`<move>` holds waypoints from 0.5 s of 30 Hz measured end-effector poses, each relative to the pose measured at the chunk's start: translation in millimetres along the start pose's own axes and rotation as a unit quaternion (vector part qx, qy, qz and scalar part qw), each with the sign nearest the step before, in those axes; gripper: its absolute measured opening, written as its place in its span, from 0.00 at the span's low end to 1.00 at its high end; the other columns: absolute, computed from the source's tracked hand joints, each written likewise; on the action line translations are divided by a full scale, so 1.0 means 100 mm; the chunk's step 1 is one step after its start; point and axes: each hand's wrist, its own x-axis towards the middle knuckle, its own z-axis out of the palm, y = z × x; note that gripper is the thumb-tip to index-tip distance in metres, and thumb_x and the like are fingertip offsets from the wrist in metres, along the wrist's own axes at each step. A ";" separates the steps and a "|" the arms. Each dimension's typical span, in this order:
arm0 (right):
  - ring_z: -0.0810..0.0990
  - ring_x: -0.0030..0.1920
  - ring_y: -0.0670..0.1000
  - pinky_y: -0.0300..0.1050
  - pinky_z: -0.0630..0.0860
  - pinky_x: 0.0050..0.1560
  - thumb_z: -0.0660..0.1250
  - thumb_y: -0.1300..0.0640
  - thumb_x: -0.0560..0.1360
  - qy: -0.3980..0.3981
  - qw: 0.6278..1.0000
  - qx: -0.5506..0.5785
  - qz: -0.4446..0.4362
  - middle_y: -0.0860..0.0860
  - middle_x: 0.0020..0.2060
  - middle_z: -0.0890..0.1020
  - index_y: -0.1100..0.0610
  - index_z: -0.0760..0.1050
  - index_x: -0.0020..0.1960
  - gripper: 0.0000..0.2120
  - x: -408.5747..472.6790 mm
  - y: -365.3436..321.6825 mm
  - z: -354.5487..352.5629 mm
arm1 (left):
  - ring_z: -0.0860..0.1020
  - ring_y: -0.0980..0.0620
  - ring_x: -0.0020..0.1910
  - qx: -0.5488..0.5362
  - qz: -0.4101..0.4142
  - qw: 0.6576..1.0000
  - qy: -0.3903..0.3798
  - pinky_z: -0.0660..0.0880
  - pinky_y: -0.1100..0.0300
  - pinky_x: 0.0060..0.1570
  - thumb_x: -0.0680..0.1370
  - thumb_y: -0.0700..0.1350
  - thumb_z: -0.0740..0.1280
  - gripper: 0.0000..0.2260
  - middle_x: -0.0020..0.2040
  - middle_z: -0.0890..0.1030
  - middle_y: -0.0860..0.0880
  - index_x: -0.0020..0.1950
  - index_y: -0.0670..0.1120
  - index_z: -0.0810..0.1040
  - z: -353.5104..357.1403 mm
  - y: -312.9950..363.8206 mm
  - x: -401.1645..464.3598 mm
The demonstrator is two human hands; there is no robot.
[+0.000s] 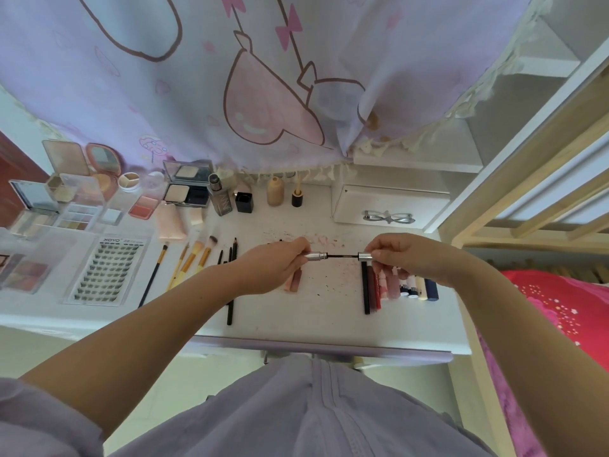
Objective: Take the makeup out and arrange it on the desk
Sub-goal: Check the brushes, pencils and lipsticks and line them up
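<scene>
The left hand (276,263) pinches a silver mascara tube (315,256); the right hand (403,258) pinches its cap (365,256), wand (342,255) drawn out above the counter (329,311).

The person wears a loose garment (313,413) of pale lilac-grey cloth that fills the lower middle of the head view. Its fabric looks thin and matte, falling in soft folds. Down its front runs a narrow band of parallel stitched ridges, with what may be a zip line lower right, though that part is too blurred to be sure. A short sleeve (39,420) of the same lilac cloth gathers in wrinkles at the lower left corner. Both forearms are bare, and both hands, left (273,268) and right (408,255), carry no rings, bands or watch.
</scene>
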 end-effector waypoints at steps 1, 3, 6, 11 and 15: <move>0.75 0.36 0.49 0.43 0.74 0.38 0.58 0.59 0.81 -0.010 1.000 0.001 0.006 0.49 0.37 0.80 0.53 0.76 0.55 0.08 0.01 0.04 0.02 | 0.69 0.55 0.33 -0.003 -0.003 1.000 -0.006 0.68 0.60 0.35 0.83 0.49 0.51 0.09 0.38 0.73 0.52 0.58 0.48 0.67 0.03 -0.01 0.02; 0.76 0.36 0.49 0.42 0.75 0.40 0.58 0.59 0.81 -0.025 0.999 -0.019 0.024 0.49 0.37 0.80 0.51 0.77 0.53 0.09 0.00 0.13 0.03 | 0.70 0.53 0.33 -0.002 -0.022 1.000 -0.021 0.69 0.59 0.35 0.83 0.48 0.52 0.08 0.39 0.74 0.49 0.57 0.48 0.67 0.10 -0.08 0.04; 0.80 0.40 0.47 0.36 0.74 0.37 0.58 0.59 0.81 -0.006 0.998 -0.002 0.066 0.49 0.40 0.82 0.54 0.76 0.52 0.08 -0.01 0.26 0.02 | 0.69 0.54 0.30 -0.025 -0.083 0.996 -0.022 0.66 0.62 0.29 0.83 0.46 0.52 0.07 0.36 0.73 0.50 0.57 0.46 0.65 0.15 -0.20 0.04; 0.82 0.47 0.48 0.42 0.79 0.43 0.55 0.59 0.82 0.036 0.985 0.114 0.126 0.52 0.46 0.84 0.58 0.70 0.55 0.06 0.19 0.37 0.30 | 0.74 0.53 0.35 -0.191 -0.172 0.966 0.024 0.68 0.63 0.33 0.82 0.47 0.55 0.06 0.43 0.80 0.47 0.55 0.46 0.66 0.35 -0.03 0.26; 0.81 0.39 0.46 0.38 0.74 0.35 0.55 0.56 0.81 0.049 0.978 0.126 0.160 0.51 0.46 0.84 0.60 0.68 0.58 0.10 0.49 0.38 0.72 | 0.76 0.50 0.42 -0.164 -0.261 0.948 0.072 0.68 0.59 0.42 0.79 0.51 0.59 0.11 0.41 0.78 0.48 0.51 0.45 0.74 0.58 0.12 0.49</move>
